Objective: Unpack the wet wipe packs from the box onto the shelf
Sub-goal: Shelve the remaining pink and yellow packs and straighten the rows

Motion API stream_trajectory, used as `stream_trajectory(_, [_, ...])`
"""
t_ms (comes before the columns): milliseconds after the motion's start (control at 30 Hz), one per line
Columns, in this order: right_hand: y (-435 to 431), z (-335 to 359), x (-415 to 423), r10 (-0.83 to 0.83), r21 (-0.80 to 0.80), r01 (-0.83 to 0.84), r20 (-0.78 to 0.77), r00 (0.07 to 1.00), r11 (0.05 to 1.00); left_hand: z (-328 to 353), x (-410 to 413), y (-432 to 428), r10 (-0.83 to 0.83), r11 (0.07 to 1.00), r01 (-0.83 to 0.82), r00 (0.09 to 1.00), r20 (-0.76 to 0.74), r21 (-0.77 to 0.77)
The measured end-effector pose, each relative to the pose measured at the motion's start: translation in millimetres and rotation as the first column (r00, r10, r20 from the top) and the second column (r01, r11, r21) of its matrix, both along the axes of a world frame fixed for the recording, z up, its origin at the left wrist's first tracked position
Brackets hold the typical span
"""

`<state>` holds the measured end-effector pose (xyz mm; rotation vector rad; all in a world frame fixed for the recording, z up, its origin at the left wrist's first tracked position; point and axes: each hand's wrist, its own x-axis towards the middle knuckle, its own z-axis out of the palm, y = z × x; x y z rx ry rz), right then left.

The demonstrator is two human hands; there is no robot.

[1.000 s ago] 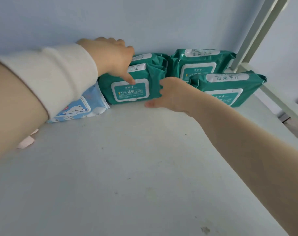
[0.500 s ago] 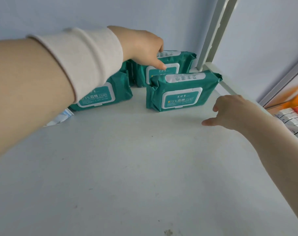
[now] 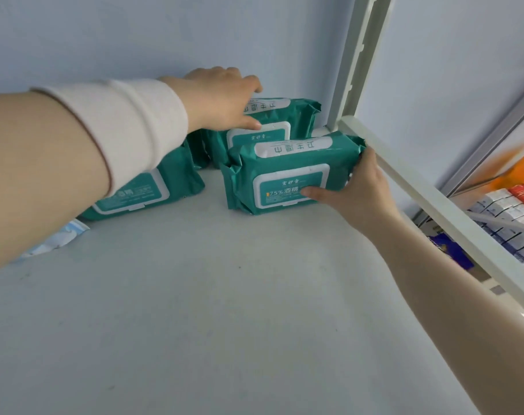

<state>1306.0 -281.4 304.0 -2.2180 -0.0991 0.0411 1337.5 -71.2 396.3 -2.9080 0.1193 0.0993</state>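
Observation:
Three teal wet wipe packs stand on the pale shelf [image 3: 224, 310] near its back right corner. My right hand [image 3: 362, 190] grips the right end of the front pack [image 3: 272, 175], thumb across its white lid. My left hand [image 3: 221, 97] rests over the top of the rear pack [image 3: 296, 115], thumb on its lid and fingers behind it. The left pack [image 3: 165, 187] is partly hidden by my left forearm and its cream sleeve. The box is out of view.
A light blue pack [image 3: 60, 238] lies at the left under my forearm. The blue back wall and a white upright post [image 3: 356, 55] close the corner. A white side rail [image 3: 434, 205] borders the right edge, with boxed goods [image 3: 506, 208] on a lower shelf beyond.
My right hand has moved up from the bare shelf and taken hold of the front teal pack's right end. My left hand stays on the rear pack. The view has shifted a little right.

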Motion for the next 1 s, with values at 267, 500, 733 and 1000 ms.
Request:
stream_trajectory(267, [20,-11,38,0.069,0.151,-0.079,0.072,0.995,0.985,-4,14,17,0.035,0.945,-0.064,0.995,-0.097,-0.320])
stream_trajectory(500, [48,-23,56,0.094,0.160,-0.115,0.131,0.987,0.980,9,2,12,0.047,0.913,-0.161,0.954,-0.298,-0.374])
stream_trajectory(733, [53,-20,69,0.210,0.144,-0.214,0.038,0.977,0.966,-15,-14,25,0.035,0.989,-0.051,0.992,-0.120,-0.139])
stream_trajectory(1000, [56,-14,77,0.279,0.135,-0.278,0.014,0.960,0.951,-15,-12,25,0.048,0.995,-0.053,0.997,-0.060,-0.081])
